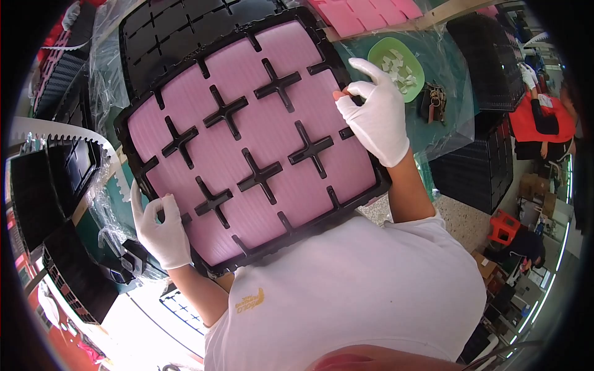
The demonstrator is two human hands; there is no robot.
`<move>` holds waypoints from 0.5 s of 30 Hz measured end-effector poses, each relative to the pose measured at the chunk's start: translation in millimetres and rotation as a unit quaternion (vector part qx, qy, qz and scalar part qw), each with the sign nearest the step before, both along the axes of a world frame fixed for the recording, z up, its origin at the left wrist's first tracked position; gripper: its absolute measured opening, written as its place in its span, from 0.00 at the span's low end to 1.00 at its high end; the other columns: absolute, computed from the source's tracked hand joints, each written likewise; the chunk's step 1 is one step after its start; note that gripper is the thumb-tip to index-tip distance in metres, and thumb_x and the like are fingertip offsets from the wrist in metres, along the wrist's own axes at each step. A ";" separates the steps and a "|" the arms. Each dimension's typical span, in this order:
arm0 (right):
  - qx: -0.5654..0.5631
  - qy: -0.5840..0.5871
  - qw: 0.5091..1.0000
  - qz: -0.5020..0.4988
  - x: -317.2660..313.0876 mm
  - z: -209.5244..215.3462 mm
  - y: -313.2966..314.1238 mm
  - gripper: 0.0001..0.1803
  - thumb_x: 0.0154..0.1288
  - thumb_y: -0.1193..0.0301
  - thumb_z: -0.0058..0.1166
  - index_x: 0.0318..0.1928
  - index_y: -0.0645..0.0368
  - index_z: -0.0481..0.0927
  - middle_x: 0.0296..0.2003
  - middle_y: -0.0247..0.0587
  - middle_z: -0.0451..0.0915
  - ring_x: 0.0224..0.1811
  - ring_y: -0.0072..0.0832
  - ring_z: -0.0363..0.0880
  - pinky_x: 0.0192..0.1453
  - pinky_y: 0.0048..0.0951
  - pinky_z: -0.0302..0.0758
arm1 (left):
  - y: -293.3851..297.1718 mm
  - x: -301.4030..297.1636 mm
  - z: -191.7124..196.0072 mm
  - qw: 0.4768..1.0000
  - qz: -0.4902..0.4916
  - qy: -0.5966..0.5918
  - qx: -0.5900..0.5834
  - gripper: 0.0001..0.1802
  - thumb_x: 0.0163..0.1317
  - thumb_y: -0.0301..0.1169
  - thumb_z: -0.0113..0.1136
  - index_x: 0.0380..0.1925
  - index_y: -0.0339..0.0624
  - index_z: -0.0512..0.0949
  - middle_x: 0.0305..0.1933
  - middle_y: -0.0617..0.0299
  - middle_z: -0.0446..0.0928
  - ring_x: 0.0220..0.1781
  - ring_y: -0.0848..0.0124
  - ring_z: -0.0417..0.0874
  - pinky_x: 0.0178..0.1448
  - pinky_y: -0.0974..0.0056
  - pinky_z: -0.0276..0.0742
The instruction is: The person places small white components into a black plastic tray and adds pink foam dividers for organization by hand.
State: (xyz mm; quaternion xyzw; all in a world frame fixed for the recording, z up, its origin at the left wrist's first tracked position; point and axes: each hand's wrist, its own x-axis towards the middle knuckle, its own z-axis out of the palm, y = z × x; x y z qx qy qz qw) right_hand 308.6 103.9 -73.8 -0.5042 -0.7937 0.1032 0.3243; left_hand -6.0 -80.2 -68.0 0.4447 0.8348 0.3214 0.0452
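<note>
Tilted in front of me is a black plastic tray (260, 175) with cross-shaped dividers. Pink ribbed foam sheet (235, 142) shows between the dividers. My left hand (162, 234), in a white glove, grips the tray's left edge, its thumb over the rim. At the right edge, my right hand (376, 114), also gloved in white, holds the rim with the index finger raised and a bare fingertip showing. The fingers beneath the tray are hidden. Under the far side of this tray lies another black tray (176, 34).
A green bowl (416, 62) with small white pieces stands at the far right, beside a bunch of keys (435, 102). Pink foam pieces (365, 13) lie at the back. Black trays (479, 161) are stacked at right. Another person (550, 117) in red is farther off.
</note>
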 end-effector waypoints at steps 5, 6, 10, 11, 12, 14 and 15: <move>0.004 -0.004 1.000 -0.001 0.0 1.0 -0.4 0.06 0.50 0.72 0.65 0.26 0.63 0.86 0.53 0.51 0.81 0.51 0.45 0.79 0.57 0.37 0.75 | -0.5 1.4 1.1 1.000 0.004 0.013 -0.012 0.09 0.58 0.23 0.62 0.21 0.30 0.77 0.68 0.49 0.72 0.69 0.54 0.73 0.68 0.56 0.68; 0.002 -0.003 1.000 0.000 -0.6 1.3 -0.3 0.06 0.50 0.72 0.65 0.26 0.63 0.86 0.52 0.51 0.81 0.51 0.45 0.79 0.56 0.37 0.75 | -0.7 1.3 1.8 1.000 0.004 0.014 -0.011 0.09 0.58 0.23 0.62 0.21 0.30 0.77 0.68 0.49 0.72 0.69 0.54 0.73 0.68 0.56 0.68; 0.009 -0.001 1.000 -0.001 -0.4 1.5 -0.1 0.06 0.50 0.72 0.65 0.25 0.63 0.85 0.52 0.50 0.81 0.50 0.45 0.79 0.56 0.38 0.76 | -1.6 1.5 1.8 1.000 0.010 0.012 -0.008 0.08 0.57 0.23 0.62 0.20 0.31 0.78 0.68 0.49 0.72 0.68 0.55 0.74 0.67 0.57 0.69; 0.012 0.001 1.000 0.001 -0.5 1.2 0.2 0.06 0.49 0.72 0.65 0.25 0.63 0.85 0.52 0.50 0.81 0.50 0.45 0.79 0.55 0.38 0.76 | -2.0 1.3 1.7 1.000 0.007 0.009 -0.004 0.08 0.57 0.23 0.62 0.21 0.31 0.79 0.68 0.49 0.72 0.68 0.55 0.74 0.67 0.58 0.70; 0.014 0.003 1.000 0.002 -0.6 0.8 0.5 0.06 0.49 0.72 0.65 0.25 0.63 0.85 0.52 0.50 0.81 0.50 0.45 0.79 0.55 0.38 0.76 | -2.2 1.3 1.7 1.000 0.007 0.010 -0.003 0.08 0.57 0.23 0.62 0.21 0.31 0.79 0.68 0.49 0.72 0.68 0.55 0.74 0.67 0.58 0.70; 0.012 0.005 1.000 0.004 -0.5 -0.7 1.1 0.06 0.49 0.72 0.65 0.25 0.63 0.85 0.52 0.50 0.81 0.50 0.45 0.79 0.55 0.38 0.76 | -2.1 1.2 1.3 1.000 0.010 0.009 -0.001 0.07 0.56 0.23 0.61 0.21 0.31 0.80 0.68 0.49 0.72 0.68 0.55 0.74 0.67 0.58 0.70; 0.010 0.006 1.000 0.006 -0.4 -1.0 1.3 0.06 0.49 0.72 0.65 0.24 0.63 0.84 0.52 0.50 0.81 0.50 0.45 0.79 0.55 0.37 0.76 | -2.1 1.0 0.9 1.000 0.009 0.009 0.000 0.07 0.56 0.23 0.61 0.21 0.31 0.80 0.68 0.49 0.72 0.68 0.55 0.74 0.67 0.58 0.70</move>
